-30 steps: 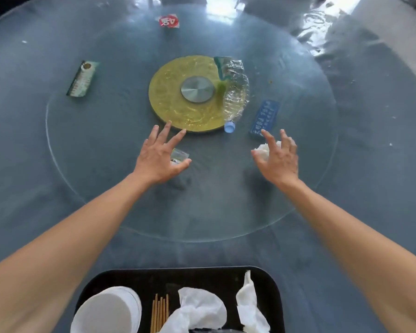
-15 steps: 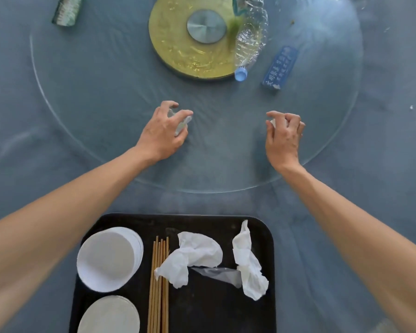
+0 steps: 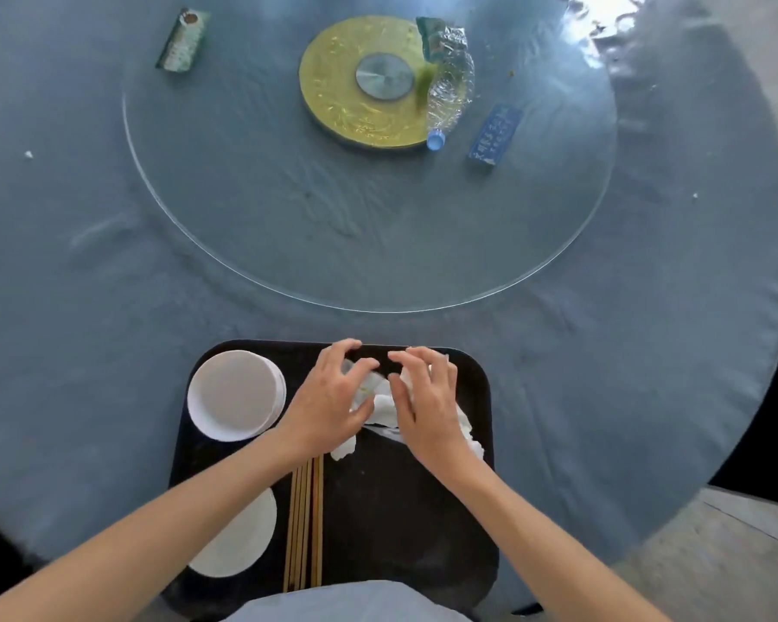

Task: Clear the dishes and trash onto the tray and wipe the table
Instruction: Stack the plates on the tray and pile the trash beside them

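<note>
A round table (image 3: 86, 271) under a blue cloth fills the view, and on it sits a big glass turntable (image 3: 252, 204) on a gold hub (image 3: 333, 96), which lets far things be swung within reach. At the near edge lies a black tray (image 3: 472, 509), close to the person so trash can be dropped in without stretching. It carries a stack of white plates (image 3: 234, 395), another plate (image 3: 239, 545) below it, a bundle of chopsticks (image 3: 306, 523) laid lengthwise, and crumpled napkins (image 3: 468, 435). Both hands hang over those napkins: the left hand (image 3: 329, 404) and the right hand (image 3: 423, 404) have fingers bent and spread; whether either grips a scrap I cannot tell, since the palms hide what is beneath. Left to clear on the glass are a crushed plastic bottle (image 3: 450, 83) with a blue cap, a blue packet (image 3: 495, 134) with pale printing too blurred to read, and a green packet (image 3: 183, 40), its label likewise unreadable. Wiping looks not yet begun.
</note>
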A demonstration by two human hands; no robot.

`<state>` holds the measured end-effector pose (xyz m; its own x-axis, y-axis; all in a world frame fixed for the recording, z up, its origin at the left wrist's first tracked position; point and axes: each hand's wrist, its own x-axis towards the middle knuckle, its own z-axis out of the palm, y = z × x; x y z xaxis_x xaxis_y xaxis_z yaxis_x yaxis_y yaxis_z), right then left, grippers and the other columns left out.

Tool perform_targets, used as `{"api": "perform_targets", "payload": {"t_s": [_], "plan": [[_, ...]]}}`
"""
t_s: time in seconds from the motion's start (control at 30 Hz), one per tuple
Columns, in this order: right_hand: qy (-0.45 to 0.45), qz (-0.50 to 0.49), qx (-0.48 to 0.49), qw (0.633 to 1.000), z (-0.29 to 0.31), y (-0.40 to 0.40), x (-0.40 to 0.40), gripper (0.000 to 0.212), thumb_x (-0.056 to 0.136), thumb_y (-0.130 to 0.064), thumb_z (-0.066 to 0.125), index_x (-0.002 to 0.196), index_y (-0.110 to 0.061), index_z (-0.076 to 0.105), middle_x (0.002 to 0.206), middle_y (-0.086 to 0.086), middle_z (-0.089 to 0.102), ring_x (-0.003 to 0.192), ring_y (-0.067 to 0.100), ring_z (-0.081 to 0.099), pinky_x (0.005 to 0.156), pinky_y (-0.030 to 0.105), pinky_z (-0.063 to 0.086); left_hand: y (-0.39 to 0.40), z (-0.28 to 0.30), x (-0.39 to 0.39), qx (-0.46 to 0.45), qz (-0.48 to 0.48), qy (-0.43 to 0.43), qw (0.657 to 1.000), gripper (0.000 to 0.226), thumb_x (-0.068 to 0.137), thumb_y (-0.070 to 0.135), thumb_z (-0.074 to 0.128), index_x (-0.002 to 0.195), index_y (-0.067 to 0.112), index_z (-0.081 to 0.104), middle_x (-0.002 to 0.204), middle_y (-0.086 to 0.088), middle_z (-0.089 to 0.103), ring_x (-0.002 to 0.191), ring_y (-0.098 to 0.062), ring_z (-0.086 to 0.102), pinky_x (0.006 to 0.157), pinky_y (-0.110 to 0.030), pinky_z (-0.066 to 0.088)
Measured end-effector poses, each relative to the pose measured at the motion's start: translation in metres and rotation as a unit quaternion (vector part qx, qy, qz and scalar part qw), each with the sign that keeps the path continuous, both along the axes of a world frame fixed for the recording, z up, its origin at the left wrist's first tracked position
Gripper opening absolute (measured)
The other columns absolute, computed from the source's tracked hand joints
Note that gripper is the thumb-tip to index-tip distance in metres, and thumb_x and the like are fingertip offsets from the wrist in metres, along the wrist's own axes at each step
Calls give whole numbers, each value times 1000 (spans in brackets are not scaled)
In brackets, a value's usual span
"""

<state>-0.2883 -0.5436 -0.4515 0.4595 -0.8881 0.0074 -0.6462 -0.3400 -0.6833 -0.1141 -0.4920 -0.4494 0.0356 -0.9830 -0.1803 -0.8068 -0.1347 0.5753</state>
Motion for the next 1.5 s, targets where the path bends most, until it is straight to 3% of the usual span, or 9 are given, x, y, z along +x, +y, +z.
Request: {"api": "perform_targets", "payload": {"t_s": [0.2, 0.37, 0.53, 0.7, 0.9, 1.1, 1.33, 1.5], "plan": [[38, 43, 16, 998, -22, 41, -14, 30, 101, -14, 64, 131, -18, 64, 139, 8, 57, 127, 24, 51, 102, 39, 48, 40, -18, -12, 18, -39, -33, 999, 64, 92, 43, 66, 148, 26, 41, 154, -5, 35, 149, -23, 28, 120, -40, 35], [90, 73, 16, 993, -25, 46, -32, 44, 97, -23, 66, 139, -25, 56, 153, 5, 46, 141, 25, 43, 112, 45, 41, 53, -27, -14, 44, -113, -97, 988, 88, 90, 64, 57, 159, 25, 18, 169, -7, 9, 158, -25, 0, 126, -42, 13], [66, 38, 20, 997, -14, 45, -34, 46, 103, -35, 51, 146, -22, 53, 155, 4, 46, 143, 21, 40, 115, 41, 37, 65, -28, -22, 28, -143, -107, 984, 95, 91, 61, 56, 162, 21, 7, 171, -6, 7, 158, -22, -6, 128, -41, 11], [78, 45, 9, 996, -6, 42, -36, 50, 107, -46, 35, 153, -29, 47, 162, -3, 39, 149, 18, 33, 119, 37, 22, 68, -28, -29, 46, -161, -113, 979, 102, 89, 71, 46, 163, 19, -2, 171, -3, -9, 155, -18, -22, 128, -45, 2], [75, 65, -13, 995, -10, 20, -39, 51, 107, -43, 41, 157, -32, 40, 168, -8, 28, 157, 3, 8, 122, 34, 17, 46, -19, -20, -1, -120, -91, 989, 103, 90, 73, 44, 163, 16, -1, 171, -1, -10, 156, -17, -15, 128, -44, 10], [44, 66, -69, 994, 6, -63, -20, 51, 105, -40, 46, 155, -28, 44, 168, -4, 31, 157, 14, 21, 120, 40, 30, -50, 20, 29, -72, -75, -106, 989, 96, 94, 67, 45, 163, 13, 6, 171, -1, -5, 157, -16, -12, 128, -45, 12], [46, 1, -111, 993, 45, -243, 35, 57, 104, -34, 57, 157, -28, 39, 170, 0, 26, 156, 26, 23, 117, 46, 31, -229, 76, 116, -123, -20, -137, 983, 94, 94, 56, 55, 163, 13, 6, 171, -5, -1, 158, -21, -6, 128, -43, 5], [82, -32, -105, 991, 63, -375, 77, 64, 101, -31, 60, 159, -30, 34, 172, 3, 18, 157, 28, 19, 122, 46, 26, -350, 83, 159, -119, 7, -143, 983, 87, 93, 48, 60, 162, 23, 13, 171, -8, 3, 158, -25, -1, 127, -46, 11]]}}
